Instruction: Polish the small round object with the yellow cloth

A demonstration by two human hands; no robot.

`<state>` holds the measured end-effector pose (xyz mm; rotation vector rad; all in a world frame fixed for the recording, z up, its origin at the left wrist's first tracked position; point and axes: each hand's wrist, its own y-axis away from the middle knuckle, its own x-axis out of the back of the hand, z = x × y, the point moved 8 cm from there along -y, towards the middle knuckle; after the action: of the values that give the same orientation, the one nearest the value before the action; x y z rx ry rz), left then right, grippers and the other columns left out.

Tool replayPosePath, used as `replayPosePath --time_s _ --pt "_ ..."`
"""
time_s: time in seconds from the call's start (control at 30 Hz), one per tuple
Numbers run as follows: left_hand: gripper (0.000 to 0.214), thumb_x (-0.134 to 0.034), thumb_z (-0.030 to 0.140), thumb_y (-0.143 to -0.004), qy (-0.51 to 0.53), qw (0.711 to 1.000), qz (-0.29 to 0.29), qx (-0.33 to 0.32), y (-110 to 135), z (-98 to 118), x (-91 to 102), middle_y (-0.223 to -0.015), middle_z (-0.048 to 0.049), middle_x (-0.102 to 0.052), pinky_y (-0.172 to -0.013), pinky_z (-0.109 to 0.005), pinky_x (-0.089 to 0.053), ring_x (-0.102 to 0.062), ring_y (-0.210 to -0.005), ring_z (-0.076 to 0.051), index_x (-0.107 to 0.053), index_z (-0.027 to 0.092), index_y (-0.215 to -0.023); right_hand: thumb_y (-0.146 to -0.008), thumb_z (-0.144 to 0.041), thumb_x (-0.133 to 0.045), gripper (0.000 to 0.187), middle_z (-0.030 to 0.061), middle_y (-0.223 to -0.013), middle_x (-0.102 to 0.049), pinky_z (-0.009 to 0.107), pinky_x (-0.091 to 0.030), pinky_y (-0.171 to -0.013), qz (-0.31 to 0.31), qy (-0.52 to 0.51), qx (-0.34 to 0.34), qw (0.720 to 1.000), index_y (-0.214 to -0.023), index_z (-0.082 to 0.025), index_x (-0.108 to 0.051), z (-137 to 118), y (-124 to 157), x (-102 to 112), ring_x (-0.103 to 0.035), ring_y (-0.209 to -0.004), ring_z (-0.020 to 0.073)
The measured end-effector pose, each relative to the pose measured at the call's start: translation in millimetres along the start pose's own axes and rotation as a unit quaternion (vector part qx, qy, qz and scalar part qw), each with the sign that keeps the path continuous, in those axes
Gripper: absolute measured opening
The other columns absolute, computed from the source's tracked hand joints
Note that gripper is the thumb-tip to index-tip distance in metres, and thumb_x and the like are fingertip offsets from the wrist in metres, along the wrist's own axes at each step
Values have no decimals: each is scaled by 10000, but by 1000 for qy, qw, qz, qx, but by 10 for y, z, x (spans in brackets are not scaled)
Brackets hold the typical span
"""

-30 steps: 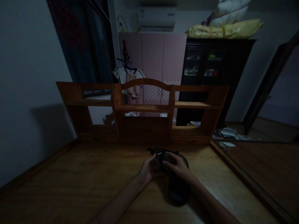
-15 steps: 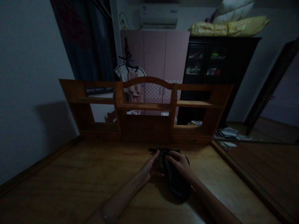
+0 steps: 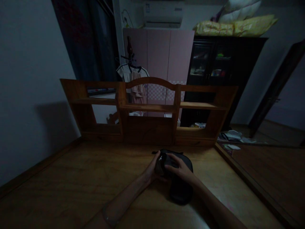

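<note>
A dark, glossy, rounded object is between my hands; in the dim light I cannot make out its kind. My left hand is wrapped round its left side and underside. The fingers of my right hand are curled against its right side, thumb below. Under and behind my right hand lies a black case with a rounded end, on the wooden desk. A dark strap end sticks out at the case's far left. Part of the case is hidden by my right hand.
A wooden shelf unit stands along the desk's far edge. A raised wooden rim runs down the right side, and a white wall closes the left. Beyond are a pink wardrobe and a dark cabinet.
The glossy object now shows more fully between my hands, clear of the case. My right fingers have moved from the case's edge onto this object. The case lies more open and flat.
</note>
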<state>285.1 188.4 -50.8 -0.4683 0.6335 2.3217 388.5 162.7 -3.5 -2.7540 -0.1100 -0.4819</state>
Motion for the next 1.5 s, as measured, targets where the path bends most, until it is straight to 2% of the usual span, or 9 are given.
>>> replayPosePath --time_s 0.27,0.5,0.67,0.8,0.93,1.07,1.27,1.37,1.5 --pt "694 -435 715 -737 5 1000 -8 0 -102 -94 78 -808 -92 -720 -399 -340 -547 -663 -613 -232 -620 169 -1123 -785 -437 -651 438 50 -1118 -644 366 -466 -907 46 34 -3 998 -1159 -219 -585 38 -6 80 -596 -1033 244" --pt "642 -419 672 -775 47 999 1 14 -2 -8 38 -756 -102 -715 -381 -351 -540 -645 -535 -219 -638 132 -1043 -878 -393 -525 268 22 -893 -691 299 -489 -771 66 79 39 994 -971 -189 -672 -88 -31 107 -630 -863 215" --pt "681 -378 702 -772 41 999 -1 19 16 7 26 -710 -102 -709 -383 -388 -541 -646 -537 -237 -644 130 -1030 -841 -396 -591 315 47 -1067 -672 357 -456 -898 56 94 36 993 -1084 -204 -642 -134 17 76 -604 -1006 245" --pt "757 -325 756 -748 15 1000 -12 20 -41 -64 11 -900 -136 -718 -435 -420 -555 -674 -660 -277 -617 158 -1110 -788 -388 -664 537 50 -1259 -576 405 -402 -997 -4 72 44 996 -1279 -247 -499 -178 43 -21 -528 -1157 252" --pt "844 -291 796 -716 4 1000 3 -3 -77 -87 39 -1025 -178 -687 -519 -424 -567 -675 -755 -291 -587 148 -1169 -795 -369 -664 560 38 -1302 -539 402 -375 -1027 -33 73 61 995 -1309 -278 -459 -255 50 -49 -490 -1202 238" --pt "866 -265 819 -694 11 999 -7 -30 -66 -44 35 -1109 -164 -657 -575 -456 -567 -660 -857 -315 -544 195 -1226 -831 -350 -625 516 40 -1303 -538 387 -379 -1024 -23 86 84 992 -1313 -276 -454 -314 38 -45 -490 -1203 231" --pt "800 -306 792 -715 5 999 21 -33 -78 -32 78 -1056 -148 -673 -630 -481 -559 -648 -900 -317 -541 208 -1210 -908 -265 -498 316 46 -1212 -593 367 -413 -987 56 159 126 978 -1221 -266 -544 -364 40 -22 -535 -1140 216" --pt "746 -367 758 -729 10 999 41 -34 -103 -57 129 -1036 -147 -676 -649 -472 -560 -648 -891 -300 -559 192 -1174 -919 -239 -464 336 61 -1223 -579 372 -416 -986 77 195 131 969 -1250 -263 -518 -412 73 -54 -531 -1140 214" --pt "688 -404 727 -741 35 997 51 -56 -168 -81 208 -1069 -128 -666 -692 -424 -561 -635 -942 -280 -583 197 -1140 -880 -277 -542 486 54 -1355 -477 389 -348 -1061 37 223 146 963 -1348 -273 -409 -558 121 -174 -430 -1249 222"
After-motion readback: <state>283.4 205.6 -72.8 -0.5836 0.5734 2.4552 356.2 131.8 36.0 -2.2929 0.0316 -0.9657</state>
